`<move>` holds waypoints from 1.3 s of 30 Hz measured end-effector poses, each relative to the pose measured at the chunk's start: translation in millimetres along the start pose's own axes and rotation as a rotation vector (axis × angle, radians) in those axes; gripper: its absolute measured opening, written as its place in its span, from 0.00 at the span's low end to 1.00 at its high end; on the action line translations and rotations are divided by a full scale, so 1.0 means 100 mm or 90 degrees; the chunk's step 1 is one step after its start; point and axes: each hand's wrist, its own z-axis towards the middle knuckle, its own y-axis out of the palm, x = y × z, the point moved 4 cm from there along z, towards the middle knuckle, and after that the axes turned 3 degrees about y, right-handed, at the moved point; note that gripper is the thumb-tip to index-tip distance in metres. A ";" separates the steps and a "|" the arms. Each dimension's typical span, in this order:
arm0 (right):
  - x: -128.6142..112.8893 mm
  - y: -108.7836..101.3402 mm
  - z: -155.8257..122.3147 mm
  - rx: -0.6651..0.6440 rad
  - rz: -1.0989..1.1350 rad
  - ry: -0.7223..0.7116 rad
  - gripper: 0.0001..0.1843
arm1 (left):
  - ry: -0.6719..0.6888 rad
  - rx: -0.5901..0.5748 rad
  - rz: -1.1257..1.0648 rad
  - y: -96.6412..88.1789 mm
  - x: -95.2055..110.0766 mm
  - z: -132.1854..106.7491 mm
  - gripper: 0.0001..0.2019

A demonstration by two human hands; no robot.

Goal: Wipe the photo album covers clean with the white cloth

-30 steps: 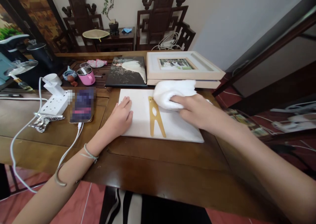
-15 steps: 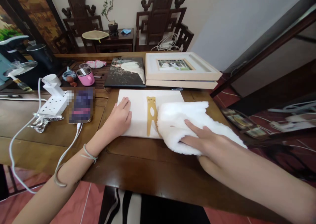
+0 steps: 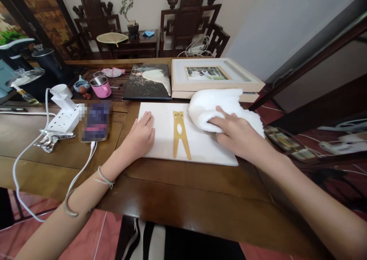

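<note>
R hand (image 3: 241, 134) grips cloth (image 3: 219, 99) over board's (image 3: 163, 138) far-R corner; L hand (image 3: 141, 136) flat at L end, long axis approx. along tabletop's (image 3: 183, 191) near edge.

The white cloth (image 3: 220, 103) hides the far right corner of the white board (image 3: 203, 147) and part of the near side of the stacked picture frames (image 3: 177, 94); at least one fingertip of the right grip (image 3: 240, 133) is lost in its folds. The left grip (image 3: 141, 137) covers some of the board's left edge. The right forearm (image 3: 309, 187) runs out at the right side, the left forearm (image 3: 84, 201) at the bottom. Pixelation masks the phone (image 3: 96, 118). The framed photo (image 3: 208, 73) is too small for detail. The top edge crops the potted plant (image 3: 132, 25), and things at far right (image 3: 283, 141) blur.
</note>
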 end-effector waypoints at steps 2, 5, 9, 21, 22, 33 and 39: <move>-0.07 0.00 -0.21 -0.018 -0.001 -0.007 0.24 | 0.005 0.004 -0.001 0.00 0.01 0.00 0.25; -0.23 -0.06 -0.66 -0.022 0.016 -0.050 0.25 | 0.003 0.008 -0.002 0.00 0.04 0.00 0.24; -0.41 -0.21 -1.16 -0.021 0.050 -0.109 0.29 | -0.001 0.007 0.013 0.00 0.11 0.01 0.25; -0.07 -0.13 -0.46 -0.037 0.043 -0.071 0.21 | 0.012 0.005 0.049 0.02 0.09 -0.01 0.25; -0.04 -0.08 -0.35 -0.026 0.042 -0.059 0.21 | 0.013 0.004 0.053 0.02 0.08 -0.01 0.25; -0.46 -0.08 -0.87 0.062 0.050 -0.114 0.20 | 0.009 -0.014 0.078 0.01 0.04 -0.02 0.25; -0.57 -0.25 -1.31 0.075 0.086 -0.206 0.21 | 0.015 -0.012 0.080 0.00 0.15 -0.01 0.25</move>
